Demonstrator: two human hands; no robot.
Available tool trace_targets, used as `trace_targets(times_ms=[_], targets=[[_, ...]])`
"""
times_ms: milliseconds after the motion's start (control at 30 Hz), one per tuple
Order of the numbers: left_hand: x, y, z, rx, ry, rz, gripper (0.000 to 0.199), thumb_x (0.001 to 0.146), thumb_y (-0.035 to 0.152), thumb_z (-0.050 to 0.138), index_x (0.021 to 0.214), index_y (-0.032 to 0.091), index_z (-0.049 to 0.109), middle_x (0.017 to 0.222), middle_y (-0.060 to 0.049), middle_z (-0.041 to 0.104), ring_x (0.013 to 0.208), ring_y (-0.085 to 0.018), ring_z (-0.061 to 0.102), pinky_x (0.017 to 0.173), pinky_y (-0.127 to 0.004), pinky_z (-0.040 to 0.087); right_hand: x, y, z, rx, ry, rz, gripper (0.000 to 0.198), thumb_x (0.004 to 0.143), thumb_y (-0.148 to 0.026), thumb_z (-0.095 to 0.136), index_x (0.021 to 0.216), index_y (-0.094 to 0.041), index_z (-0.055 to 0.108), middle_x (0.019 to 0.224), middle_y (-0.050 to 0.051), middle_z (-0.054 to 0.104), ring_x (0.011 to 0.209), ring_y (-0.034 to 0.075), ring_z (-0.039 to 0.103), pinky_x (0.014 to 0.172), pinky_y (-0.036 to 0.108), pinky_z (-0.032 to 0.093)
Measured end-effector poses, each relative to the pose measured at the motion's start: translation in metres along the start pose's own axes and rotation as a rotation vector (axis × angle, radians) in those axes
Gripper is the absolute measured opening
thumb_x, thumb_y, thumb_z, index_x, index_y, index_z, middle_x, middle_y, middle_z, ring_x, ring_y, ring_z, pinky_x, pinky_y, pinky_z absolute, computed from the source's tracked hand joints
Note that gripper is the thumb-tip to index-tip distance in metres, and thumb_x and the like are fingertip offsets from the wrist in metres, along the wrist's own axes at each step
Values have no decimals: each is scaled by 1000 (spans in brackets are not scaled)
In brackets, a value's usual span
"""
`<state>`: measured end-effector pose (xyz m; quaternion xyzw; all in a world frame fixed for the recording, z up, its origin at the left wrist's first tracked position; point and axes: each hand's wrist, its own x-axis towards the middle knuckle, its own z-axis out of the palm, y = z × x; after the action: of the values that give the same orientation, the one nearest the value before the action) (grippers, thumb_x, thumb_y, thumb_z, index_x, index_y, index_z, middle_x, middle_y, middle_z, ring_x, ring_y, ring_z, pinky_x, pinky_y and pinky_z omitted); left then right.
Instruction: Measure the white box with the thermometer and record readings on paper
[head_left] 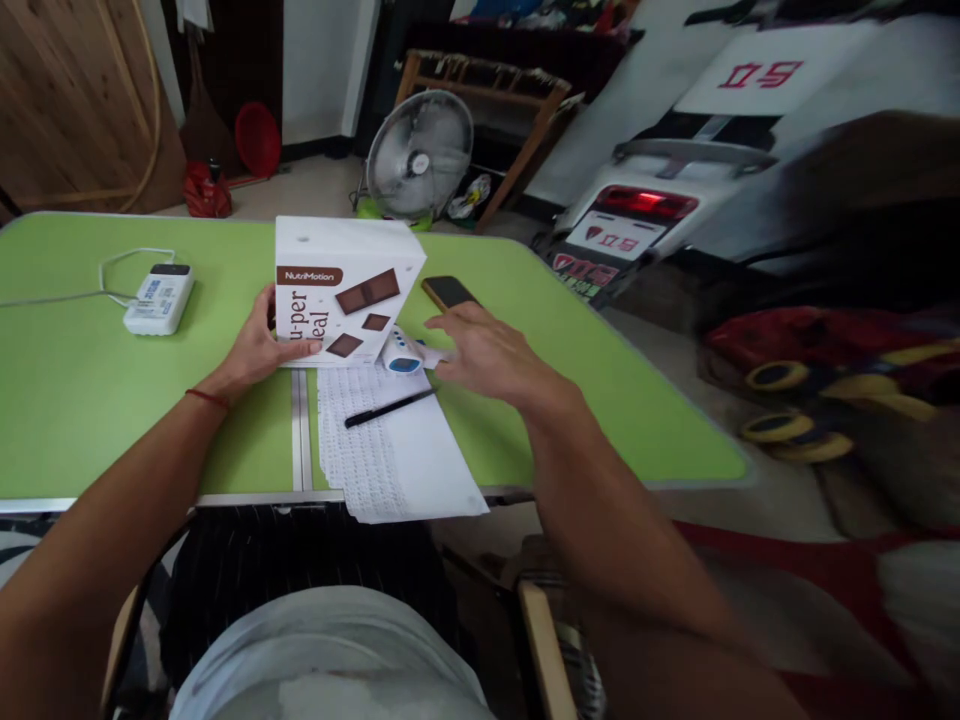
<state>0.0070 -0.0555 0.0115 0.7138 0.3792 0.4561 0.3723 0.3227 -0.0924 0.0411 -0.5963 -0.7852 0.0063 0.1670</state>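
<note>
At the near side, sheets of paper [435, 455] overhang the metal-trimmed edge of the green bench [615, 420], with a black pen [390, 407] slanting across them. Bare surface lies left of the left forearm and right of the right one, out to the bench's slanting right edge. Above the sheets' far end, the white box [352, 250] stands roughly upright, its long axis seemingly vertical, printed face toward the wearer. The left grip [259, 340] pinches its left side, thumb across the front. Close against the box's lower right is a white-and-blue item [403, 355]; the right grip [487, 350] is beside it, fingers curved, and I cannot tell whether they hold it. Just past those fingers lies a dark phone [450, 292], crowding that side. Well left sits a white cabled device [159, 300]. Beyond the far edge stand a fan [420, 155] and scooter [637, 215].
</note>
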Motion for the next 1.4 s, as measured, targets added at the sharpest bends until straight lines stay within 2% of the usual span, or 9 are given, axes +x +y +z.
trace_targets(times_ms=[67, 200, 267, 367, 500, 633, 733, 867, 1400], targets=[[1, -2, 2, -74, -12, -30, 101, 59, 50, 92, 141, 19, 42, 139, -18, 59, 127, -33, 60, 101, -48, 55, 15, 7, 7, 15, -111, -5, 50, 60, -10, 77, 109, -22, 72, 111, 11, 71, 98, 29, 65, 76, 37, 47], [3, -7, 2, -68, 34, -82, 92, 54, 46, 94, 131, 18, 51, 132, -16, 64, 122, -33, 62, 97, -47, 58, 25, 12, 24, 103, -244, -18, 31, 63, -13, 75, 93, -20, 72, 91, 7, 69, 83, 23, 65, 72, 34, 48], [2, -6, 2, -75, 63, -106, 88, 55, 47, 94, 126, 17, 52, 129, -16, 66, 119, -31, 65, 94, -45, 59, 22, 15, 23, 130, -120, 55, 31, 60, -16, 78, 91, -20, 71, 92, 8, 69, 82, 24, 65, 70, 36, 48], [1, 1, 5, -83, 130, -146, 82, 56, 48, 95, 120, 15, 54, 127, -18, 68, 115, -31, 68, 93, -44, 60, 19, 15, 6, 278, 233, 162, 37, 61, -25, 81, 95, -22, 69, 97, 9, 71, 86, 27, 64, 70, 39, 50], [-1, 13, 11, -83, 197, -175, 73, 61, 55, 91, 114, 15, 59, 126, -18, 71, 113, -32, 69, 97, -48, 59, 15, -24, -17, 882, 459, 200, 26, 73, -43, 70, 92, -26, 63, 81, 4, 65, 69, 20, 60, 62, 38, 50], [-4, 15, 14, -50, 186, -205, 69, 68, 60, 84, 114, 13, 62, 126, -20, 71, 114, -32, 70, 97, -49, 58, 2, -87, -8, 1455, 271, 190, 30, 71, -45, 66, 93, -26, 61, 71, -1, 57, 57, 14, 54, 54, 34, 45], [-5, 11, 12, -23, 124, -195, 67, 73, 60, 80, 116, 12, 61, 125, -21, 71, 113, -32, 70, 95, -48, 60, -6, -115, 13, 1528, 227, 144, 36, 68, -48, 70, 93, -24, 63, 67, -4, 56, 55, 12, 51, 53, 32, 43], [-5, 7, 9, -52, 94, -165, 64, 73, 59, 80, 114, 14, 63, 122, -19, 73, 109, -32, 72, 90, -48, 61, -10, -118, 32, 1606, 195, 230, 36, 64, -44, 75, 91, -22, 67, 62, -6, 56, 50, 10, 48, 49, 29, 38], [-7, 13, 9, -77, 110, -112, 58, 66, 55, 88, 103, 17, 66, 112, -13, 75, 102, -31, 71, 89, -46, 60, 1, -123, 33, 1667, 147, 226, 42, 63, -48, 81, 92, -22, 66, 65, -6, 56, 54, 8, 47, 51, 28, 40]])
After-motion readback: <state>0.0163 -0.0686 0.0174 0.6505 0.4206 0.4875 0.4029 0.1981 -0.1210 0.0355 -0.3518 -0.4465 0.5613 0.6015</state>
